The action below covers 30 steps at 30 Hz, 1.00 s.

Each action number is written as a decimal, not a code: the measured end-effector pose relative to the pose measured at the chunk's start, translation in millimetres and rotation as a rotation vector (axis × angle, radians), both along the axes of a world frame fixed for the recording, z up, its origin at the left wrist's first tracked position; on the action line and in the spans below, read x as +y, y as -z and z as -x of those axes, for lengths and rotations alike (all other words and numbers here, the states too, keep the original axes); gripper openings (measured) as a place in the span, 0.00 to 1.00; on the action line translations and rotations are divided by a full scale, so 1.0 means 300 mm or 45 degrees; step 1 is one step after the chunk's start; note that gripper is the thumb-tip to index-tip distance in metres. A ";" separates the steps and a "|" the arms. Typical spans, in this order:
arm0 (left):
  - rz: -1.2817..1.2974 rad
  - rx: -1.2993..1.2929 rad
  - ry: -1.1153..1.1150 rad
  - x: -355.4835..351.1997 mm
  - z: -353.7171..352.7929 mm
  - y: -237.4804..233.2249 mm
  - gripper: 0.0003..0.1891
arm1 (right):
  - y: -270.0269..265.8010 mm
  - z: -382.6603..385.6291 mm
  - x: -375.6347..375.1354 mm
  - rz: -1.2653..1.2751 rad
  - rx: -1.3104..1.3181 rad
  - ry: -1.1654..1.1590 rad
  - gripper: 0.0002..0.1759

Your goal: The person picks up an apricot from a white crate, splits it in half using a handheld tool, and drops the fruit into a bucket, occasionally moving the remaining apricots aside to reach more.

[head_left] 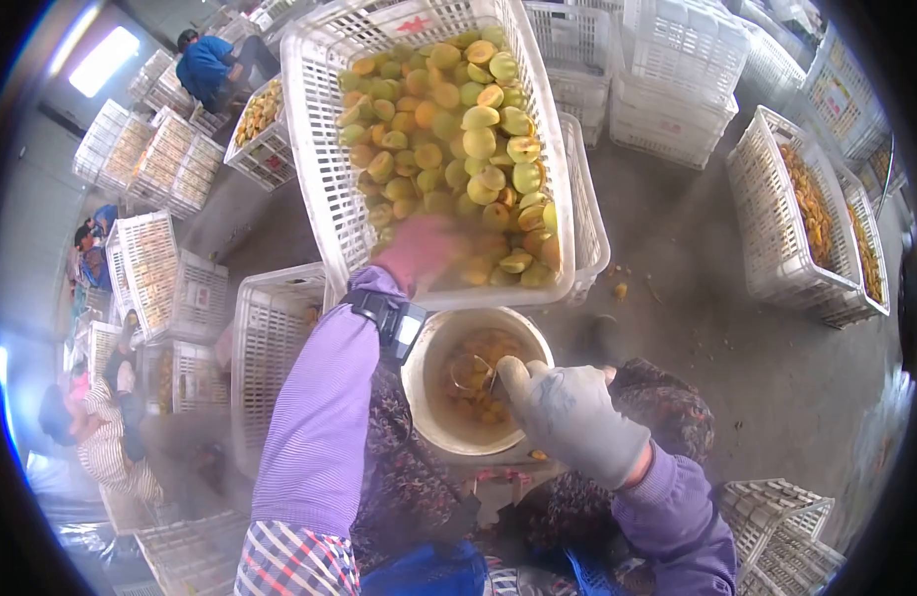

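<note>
A white slatted crate (302, 129) of halved yellow-green fruit (448, 129) stands in front of me. My bare left hand (419, 248) reaches over its near edge to the fruit; motion smears its fingers. Below the crate a round white bucket (416, 382) holds liquid and orange pieces. Over the bucket's right rim, my gloved right hand (567, 407) is closed on a tool with a curved metal loop (470, 372). The glove hides most of the tool's handle.
Stacked white crates (677, 79) stand at the back right. Crates with orange pieces (811, 209) are on the right. An empty-looking crate (280, 348) stands left of the bucket. Other people (215, 70) sit among crates on the left. Fruit scraps (620, 291) lie on the floor.
</note>
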<state>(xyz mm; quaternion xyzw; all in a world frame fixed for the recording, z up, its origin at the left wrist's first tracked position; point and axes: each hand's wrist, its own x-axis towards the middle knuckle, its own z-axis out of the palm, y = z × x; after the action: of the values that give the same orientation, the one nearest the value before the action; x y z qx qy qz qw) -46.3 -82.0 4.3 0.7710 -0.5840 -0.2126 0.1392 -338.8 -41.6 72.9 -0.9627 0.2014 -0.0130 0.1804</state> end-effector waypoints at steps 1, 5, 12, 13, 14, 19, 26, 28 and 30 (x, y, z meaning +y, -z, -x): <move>0.035 0.056 -0.089 0.013 -0.019 -0.006 0.19 | 0.009 -0.002 0.004 0.012 -0.022 -0.002 0.13; 0.150 0.122 -0.056 0.174 -0.140 -0.087 0.16 | 0.088 -0.008 0.017 0.140 -0.369 -0.014 0.10; -0.181 -0.240 -0.306 0.563 -0.261 -0.334 0.19 | 0.093 -0.006 0.032 0.144 -0.316 -0.072 0.12; -0.190 -0.340 -0.293 0.597 -0.303 -0.308 0.19 | 0.092 -0.007 0.036 0.136 -0.307 -0.080 0.12; -0.197 -0.439 -0.280 0.623 -0.343 -0.278 0.20 | 0.091 -0.006 0.039 0.130 -0.296 -0.087 0.12; 0.057 0.045 -0.152 0.388 -0.225 -0.203 0.21 | 0.033 -0.013 0.034 0.031 -0.044 -0.092 0.12; 0.030 -0.569 0.100 0.012 -0.017 0.016 0.14 | 0.038 -0.002 0.023 -0.046 -0.097 -0.013 0.13; -0.092 -0.620 0.067 -0.016 -0.026 0.055 0.15 | 0.009 -0.001 0.011 -0.065 0.008 -0.025 0.19; -0.246 -0.607 0.031 -0.028 -0.026 0.067 0.16 | -0.023 -0.003 0.001 -0.107 0.199 -0.067 0.32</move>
<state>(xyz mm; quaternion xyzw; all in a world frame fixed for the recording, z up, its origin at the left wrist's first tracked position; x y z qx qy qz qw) -38.6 -90.4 -15.7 0.8019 -0.5866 -0.0813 -0.0792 -337.7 -41.4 79.9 -0.9572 0.1900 0.0754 0.2048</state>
